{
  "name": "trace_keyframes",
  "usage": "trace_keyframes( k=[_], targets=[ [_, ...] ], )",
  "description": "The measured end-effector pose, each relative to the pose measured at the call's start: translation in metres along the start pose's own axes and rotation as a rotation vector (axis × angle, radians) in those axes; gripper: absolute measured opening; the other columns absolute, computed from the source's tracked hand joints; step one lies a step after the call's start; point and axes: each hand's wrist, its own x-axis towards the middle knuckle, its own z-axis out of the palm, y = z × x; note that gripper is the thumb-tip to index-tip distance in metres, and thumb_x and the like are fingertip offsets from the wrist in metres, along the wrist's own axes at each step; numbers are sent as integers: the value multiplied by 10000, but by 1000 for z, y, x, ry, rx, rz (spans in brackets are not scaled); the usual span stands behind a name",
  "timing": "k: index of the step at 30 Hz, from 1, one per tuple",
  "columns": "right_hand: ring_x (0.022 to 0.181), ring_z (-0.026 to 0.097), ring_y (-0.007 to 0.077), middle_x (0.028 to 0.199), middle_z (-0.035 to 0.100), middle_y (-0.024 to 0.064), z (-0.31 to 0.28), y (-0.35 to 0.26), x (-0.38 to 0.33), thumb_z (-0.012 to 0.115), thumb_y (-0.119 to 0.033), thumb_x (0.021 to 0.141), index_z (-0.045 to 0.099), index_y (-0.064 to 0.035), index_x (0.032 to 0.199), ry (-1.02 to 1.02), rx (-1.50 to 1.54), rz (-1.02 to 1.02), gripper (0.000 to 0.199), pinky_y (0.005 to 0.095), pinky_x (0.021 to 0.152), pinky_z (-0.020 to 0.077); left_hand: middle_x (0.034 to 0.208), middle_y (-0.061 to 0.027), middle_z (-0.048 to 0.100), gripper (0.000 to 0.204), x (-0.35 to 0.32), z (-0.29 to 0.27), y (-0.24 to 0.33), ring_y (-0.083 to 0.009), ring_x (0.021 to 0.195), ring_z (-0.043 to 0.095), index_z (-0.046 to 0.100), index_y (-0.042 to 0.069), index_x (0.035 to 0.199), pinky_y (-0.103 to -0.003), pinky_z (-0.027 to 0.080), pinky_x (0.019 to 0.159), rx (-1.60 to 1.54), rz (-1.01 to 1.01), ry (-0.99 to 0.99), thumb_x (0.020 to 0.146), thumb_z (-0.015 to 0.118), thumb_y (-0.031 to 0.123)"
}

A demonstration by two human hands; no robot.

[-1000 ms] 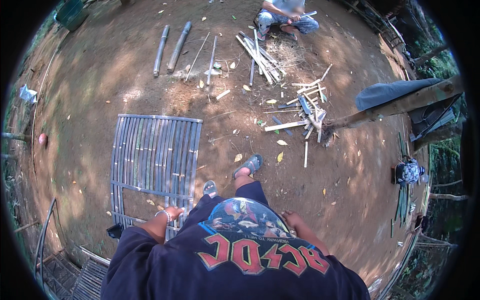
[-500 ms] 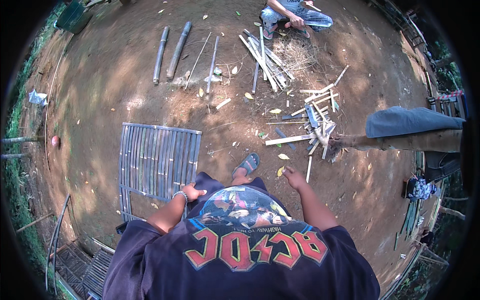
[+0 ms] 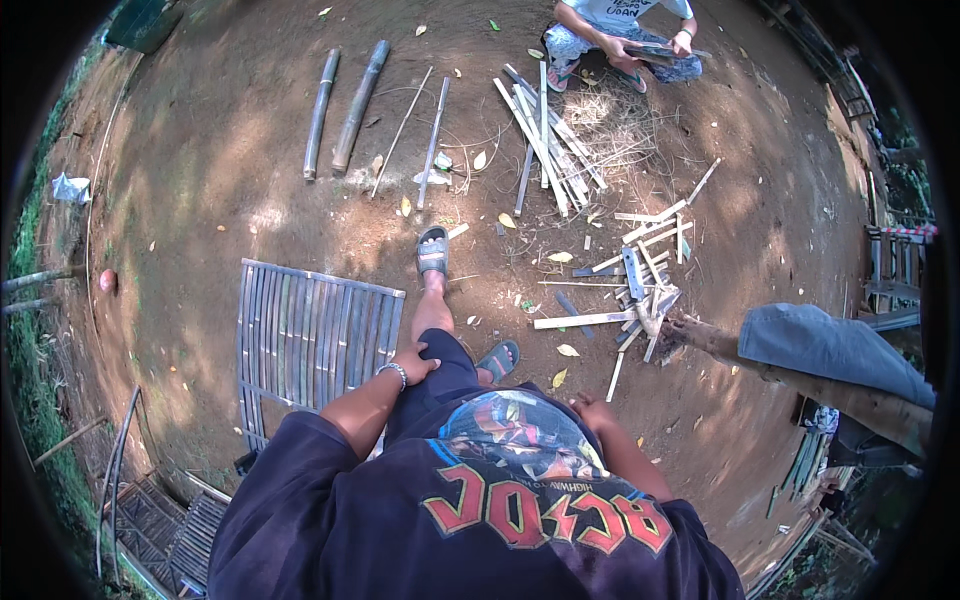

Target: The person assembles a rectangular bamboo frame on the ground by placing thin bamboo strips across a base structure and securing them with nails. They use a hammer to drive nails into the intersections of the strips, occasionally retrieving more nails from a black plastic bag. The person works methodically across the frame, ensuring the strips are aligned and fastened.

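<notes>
My left hand (image 3: 416,362) lies against the left leg of my dark shorts (image 3: 447,362), thumb apart from the fingers and nothing in it. To its left, a slatted bamboo panel (image 3: 315,325) lies on the ground. Low by my right side is my right hand (image 3: 592,410), fingers loose and a little apart, with no object visible in it. My left sandalled foot (image 3: 433,255) is stretched forward past the panel's upper right corner; the right sandal (image 3: 498,360) is further back.
Ahead lie bamboo poles (image 3: 360,105) and a pile of split strips (image 3: 545,135). Short offcuts surround a blade-like tool (image 3: 633,272) near a log (image 3: 800,385) draped with blue-grey cloth (image 3: 835,350). A co-worker (image 3: 625,45) squats at the top, holding a dark piece.
My left foot has come forward. My left hand has shifted slightly right and up with the leg, and my right hand has dropped closer to my body. The co-worker's hands have moved.
</notes>
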Motion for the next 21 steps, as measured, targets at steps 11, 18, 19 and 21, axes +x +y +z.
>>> trace_keyframes(
  k=[11,18,19,21],
  targets=[
    [1117,676,254,1197,710,193,51,-151,97,654,-337,984,492,10,1472,-238,203,183,620,351,961,504,1447,-254,547,619,290,-169,25,-393,1349,522,577,33,1405,-442,407,1145,237,126,-96,914,640,404],
    [1160,641,236,1271,667,166,96,-309,216,630,-312,1013,439,-7,1499,-354,697,327,604,387,1006,489,1312,-245,645,604,530,-219,-22,-376,1241,612,603,0,1349,-443,464,1092,225,-83,60,921,617,427],
    [1162,638,238,1279,664,161,99,-313,228,630,-313,1013,433,-13,1503,-369,699,344,608,390,1006,489,1314,-246,644,616,554,-224,-29,-373,1243,612,593,0,1357,-441,465,1091,226,-88,49,921,614,434],
    [1165,631,242,1295,658,151,105,-314,247,630,-316,1012,423,-24,1512,-388,713,370,615,395,1007,487,1317,-247,641,631,595,-231,-33,-373,1241,613,574,1,1372,-441,470,1084,187,-125,82,918,624,437]
  ],
)
